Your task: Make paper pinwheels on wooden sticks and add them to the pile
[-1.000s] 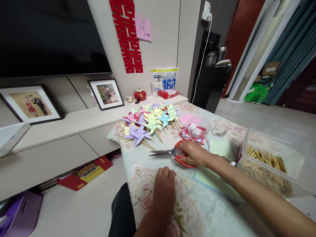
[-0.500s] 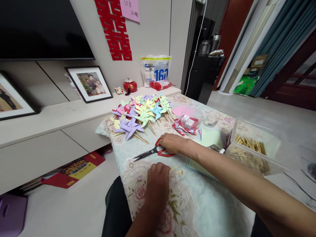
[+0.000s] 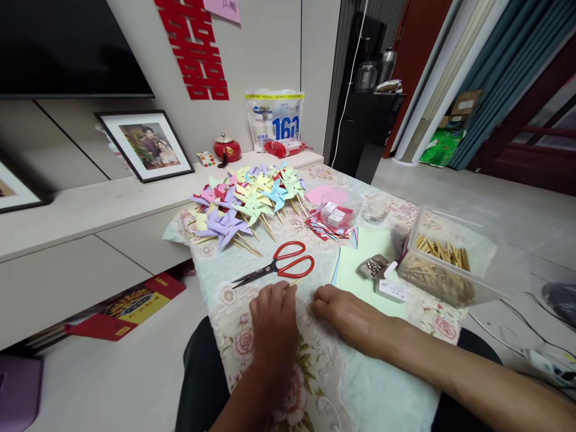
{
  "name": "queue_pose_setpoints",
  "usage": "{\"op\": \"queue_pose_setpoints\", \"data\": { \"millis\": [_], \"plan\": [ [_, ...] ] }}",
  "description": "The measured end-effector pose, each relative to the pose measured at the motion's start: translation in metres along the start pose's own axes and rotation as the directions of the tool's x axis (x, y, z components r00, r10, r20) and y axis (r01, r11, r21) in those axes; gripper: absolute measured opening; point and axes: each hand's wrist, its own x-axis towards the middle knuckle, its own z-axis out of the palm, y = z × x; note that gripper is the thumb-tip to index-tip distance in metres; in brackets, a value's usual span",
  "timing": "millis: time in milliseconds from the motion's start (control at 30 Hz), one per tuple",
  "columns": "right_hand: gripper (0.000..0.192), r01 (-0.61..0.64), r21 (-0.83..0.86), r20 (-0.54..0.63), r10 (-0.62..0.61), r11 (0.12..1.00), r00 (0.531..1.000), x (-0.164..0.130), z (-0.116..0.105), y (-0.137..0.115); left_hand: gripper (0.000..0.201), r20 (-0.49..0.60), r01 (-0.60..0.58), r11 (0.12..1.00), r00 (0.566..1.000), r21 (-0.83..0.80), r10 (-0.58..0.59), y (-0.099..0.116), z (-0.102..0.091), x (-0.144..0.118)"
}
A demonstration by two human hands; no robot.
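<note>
Both hands down on floral tablecloth (image 3: pixel 288 384): left hand (image 3: pixel 273 321) pinching thin wooden stick (image 3: pixel 294 282), right hand (image 3: pixel 348 315) just beside. Red-handled scissors (image 3: pixel 279 268) lying free beyond fingertips, near heap of pastel paper pinwheels (image 3: pixel 247 201).

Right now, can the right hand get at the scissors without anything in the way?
Probably yes: the scissors lie flat on bare tablecloth just beyond the right hand, with nothing between them.

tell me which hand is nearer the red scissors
Left. The left hand lies just below the red scissors, near the blades; the right hand rests further off, below and right of the handles.
</note>
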Motion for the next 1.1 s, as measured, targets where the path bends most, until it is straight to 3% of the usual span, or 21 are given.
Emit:
{"op": "queue_pose_setpoints", "data": {
  "millis": [100,267,400,500,633,800,933,1100],
  "plan": [
    [0.024,0.006,-0.060,-0.020,-0.008,0.998,1.000,0.005,-0.003,0.002,0.026,0.076,-0.081,0.996,0.994,-0.026,0.083,0.003,-0.002,-0.009],
    [0.018,-0.136,-0.133,-0.046,0.131,0.982,0.990,0.017,-0.008,0.008,0.022,0.103,-0.039,0.997,0.994,0.060,0.032,-0.001,0.005,0.003],
    [0.015,-0.307,-0.034,-0.099,0.302,0.951,0.948,-0.003,-0.019,0.010,0.017,0.143,-0.086,0.988,0.987,0.128,0.068,-0.005,0.004,0.026],
    [0.017,-0.361,0.023,-0.089,0.361,0.932,0.928,-0.029,-0.021,0.012,0.020,0.186,-0.213,0.965,0.965,0.153,0.184,-0.005,-0.001,0.044],
    [0.017,-0.413,-0.038,-0.056,0.411,0.910,0.910,-0.053,-0.005,0.008,0.025,0.225,-0.376,0.924,0.908,0.068,0.353,-0.002,-0.005,0.060],
    [0.017,-0.491,-0.224,-0.047,0.494,0.842,0.868,-0.050,0.019,-0.005,0.029,0.215,-0.419,0.908,0.887,0.000,0.409,-0.002,0.002,0.065],
    [0.017,-0.517,-0.223,-0.024,0.525,0.826,0.851,-0.039,0.022,-0.013,0.024,0.235,-0.375,0.926,0.904,0.039,0.356,-0.011,0.010,0.067],
    [0.015,-0.438,-0.043,-0.035,0.436,0.898,0.899,-0.032,0.019,-0.012,0.023,0.199,-0.236,0.971,0.953,0.027,0.226,-0.012,0.009,0.057]
  ]
}}
